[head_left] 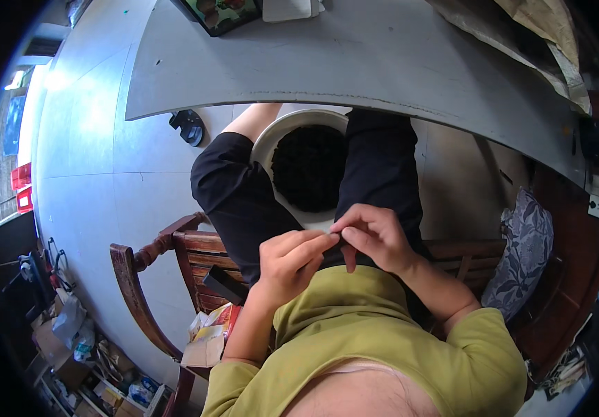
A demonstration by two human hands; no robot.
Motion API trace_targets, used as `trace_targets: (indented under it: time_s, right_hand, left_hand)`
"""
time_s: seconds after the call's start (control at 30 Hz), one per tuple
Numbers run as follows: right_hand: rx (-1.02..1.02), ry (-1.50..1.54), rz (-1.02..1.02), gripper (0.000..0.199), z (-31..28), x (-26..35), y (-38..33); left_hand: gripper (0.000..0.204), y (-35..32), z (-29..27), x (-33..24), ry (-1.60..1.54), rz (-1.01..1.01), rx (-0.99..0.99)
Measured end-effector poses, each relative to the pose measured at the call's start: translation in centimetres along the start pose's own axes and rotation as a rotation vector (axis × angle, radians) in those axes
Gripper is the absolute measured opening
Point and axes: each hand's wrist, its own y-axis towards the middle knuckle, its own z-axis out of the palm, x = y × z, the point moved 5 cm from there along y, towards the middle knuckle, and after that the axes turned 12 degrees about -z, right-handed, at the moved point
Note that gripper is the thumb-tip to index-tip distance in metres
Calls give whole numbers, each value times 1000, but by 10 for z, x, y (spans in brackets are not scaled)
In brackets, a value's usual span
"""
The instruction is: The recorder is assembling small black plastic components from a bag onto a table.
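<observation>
My left hand (292, 263) and my right hand (377, 238) meet over my lap, fingertips almost touching. Both are closed in a pinch. Something small and dark seems to sit between the fingertips, too small to name. Just beyond them, between my knees, a round pale basin (263, 147) stands on the floor. Black pieces (308, 170) fill much of it, and I cannot make out their kind. My black trousers (233, 184) flank the basin on both sides.
A grey table (355, 66) overhangs my knees, with a dark-framed screen (221, 15) at its far edge. I sit on a wooden bench (198, 254) with a black box (224, 283) and a patterned cushion (521, 254). A black object (188, 128) lies on the floor.
</observation>
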Motion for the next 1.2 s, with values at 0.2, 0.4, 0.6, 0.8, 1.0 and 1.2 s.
trace_targets:
  time_s: [0.2, 0.4, 0.6, 0.8, 1.0, 1.2]
  right_hand:
    - [-37, 386, 19, 29, 11, -15, 4]
    - [-340, -177, -257, 32, 17, -24, 18]
    - [218, 69, -38, 30, 20, -27, 3]
    - [684, 172, 245, 32, 34, -18, -15]
    - [716, -341, -24, 28, 33, 6, -4]
    - [748, -802, -199, 28, -6, 65, 39]
  left_hand:
    - [32, 4, -1, -8, 85, 39, -8]
    - [25, -6, 9, -5, 75, -39, -120]
    - [26, -2, -6, -4, -93, -184, 74]
    - [25, 3, -13, -7, -179, -135, 446]
    - [26, 6, -9, -8, -48, -24, 394]
    - [27, 38, 0, -18, -38, -78, 112]
